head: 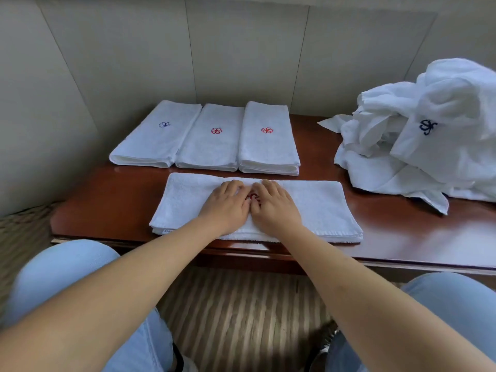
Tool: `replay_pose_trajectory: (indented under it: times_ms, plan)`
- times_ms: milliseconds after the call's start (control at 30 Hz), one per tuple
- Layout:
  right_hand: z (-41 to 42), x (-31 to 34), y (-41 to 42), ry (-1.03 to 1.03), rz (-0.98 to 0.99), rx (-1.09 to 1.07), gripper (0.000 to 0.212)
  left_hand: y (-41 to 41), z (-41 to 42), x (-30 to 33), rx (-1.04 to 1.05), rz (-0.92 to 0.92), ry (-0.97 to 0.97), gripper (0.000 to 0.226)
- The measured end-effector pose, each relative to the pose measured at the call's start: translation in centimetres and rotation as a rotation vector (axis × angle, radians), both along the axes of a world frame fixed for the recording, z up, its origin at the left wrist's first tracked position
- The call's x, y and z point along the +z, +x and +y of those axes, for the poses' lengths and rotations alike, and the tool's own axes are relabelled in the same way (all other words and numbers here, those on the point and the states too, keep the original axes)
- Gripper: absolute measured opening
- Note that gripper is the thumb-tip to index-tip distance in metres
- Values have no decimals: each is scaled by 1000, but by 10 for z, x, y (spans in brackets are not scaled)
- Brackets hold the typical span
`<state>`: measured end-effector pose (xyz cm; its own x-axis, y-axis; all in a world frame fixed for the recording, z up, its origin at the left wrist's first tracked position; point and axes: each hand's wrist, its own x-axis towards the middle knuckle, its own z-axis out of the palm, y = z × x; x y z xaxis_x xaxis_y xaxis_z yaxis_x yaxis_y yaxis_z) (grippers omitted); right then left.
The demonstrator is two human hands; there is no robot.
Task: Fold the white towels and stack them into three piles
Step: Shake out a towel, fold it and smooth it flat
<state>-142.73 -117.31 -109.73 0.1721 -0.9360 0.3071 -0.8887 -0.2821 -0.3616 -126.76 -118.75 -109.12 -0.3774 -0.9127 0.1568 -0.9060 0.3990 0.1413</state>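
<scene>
Three folded towels lie side by side in a row at the back of the reddish-brown table (389,232), near the wall: the left towel (157,135) carries a dark blue emblem, the middle towel (212,139) and the right towel (268,139) each a red one. All three have their long axis running away from the person, short folded ends facing the near edge; the left one is angled slightly, its far end leaning right. In front of them, close to the near table edge, a fourth towel (316,208) lies folded into a long strip whose long axis runs left to right, across the row behind it. Both hands lie flat on the middle of this strip, fingers straight and pointing away: the left hand (225,208) and the right hand (276,208) sit just beside each other, partly covering a red emblem between them. A heap of unfolded towels (429,135) sits at the right of the table, well apart from the row, with a dark blue emblem showing on it.
</scene>
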Motion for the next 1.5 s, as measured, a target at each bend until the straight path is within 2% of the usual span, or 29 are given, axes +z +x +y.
replay_pose_trajectory:
  times_ms: [200,300,533,733,833,1067,1133,1233,1333,1500]
  plan:
    - [-3,2,-3,192,66,-44,58,3,-1,1,34,-50,107,55]
    - [-4,2,-8,265,117,-70,66,5,-1,0,52,-70,154,56]
    - [0,7,-51,355,254,-152,71,29,-4,3,158,-133,230,72]
    - [14,10,-111,408,243,-358,71,52,0,7,301,-116,279,76]
    - [26,12,-135,449,173,-448,71,61,6,11,410,-128,315,79]
    - [44,18,-151,517,104,-468,70,67,24,22,523,-109,417,88]
    - [42,24,-153,562,119,-462,69,62,24,27,501,-158,406,84]
    - [34,41,-157,600,117,-440,68,43,21,36,317,-199,342,73]
    - [28,55,-164,627,92,-389,62,4,16,45,115,-180,347,64]
    - [20,65,-182,618,7,-290,51,-73,5,56,-86,-126,341,53]
